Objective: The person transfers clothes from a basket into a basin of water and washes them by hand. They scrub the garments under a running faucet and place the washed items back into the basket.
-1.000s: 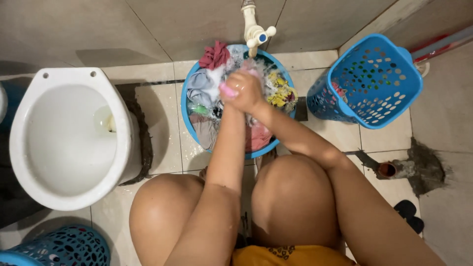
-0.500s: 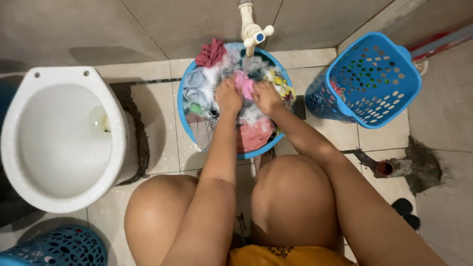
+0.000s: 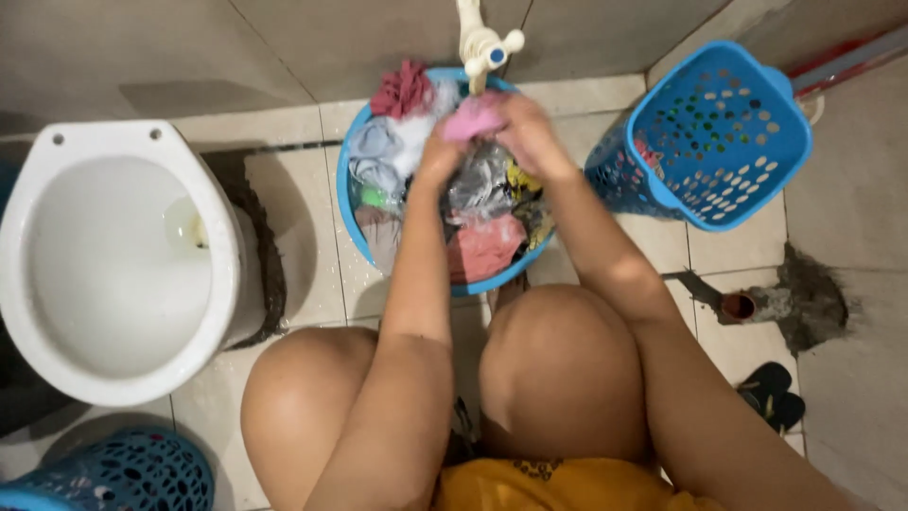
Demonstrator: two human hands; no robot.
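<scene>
- Biggest thing in here is the white toilet bowl (image 3: 113, 274), off to the person's left, seat up, sitting on the tiled floor (image 3: 312, 255).
- Then a blue perforated laundry basket (image 3: 724, 128), tipped toward the corner on the right, with a bit of cloth showing inside. Another blue basket (image 3: 118, 473) pokes in at the bottom left.
- Round blue wash basin (image 3: 352, 222) sits right under the cream wall tap (image 3: 480, 43), stuffed with wet clothes: a red piece (image 3: 402, 90) hanging over the far rim, a pale blue one on the left, a salmon one (image 3: 487, 248) at the near edge, something yellow on the right.
- Person is squatting with knees up, both arms reaching into the basin.
- Left hand (image 3: 443, 151) and right hand (image 3: 525, 132) are raised together above the pile, fingers closed on a small pink garment (image 3: 473, 118) bunched between them, just below the tap.
- Dark sandal (image 3: 771, 393) on the floor at the far right, near a drain pipe opening (image 3: 738, 308).
</scene>
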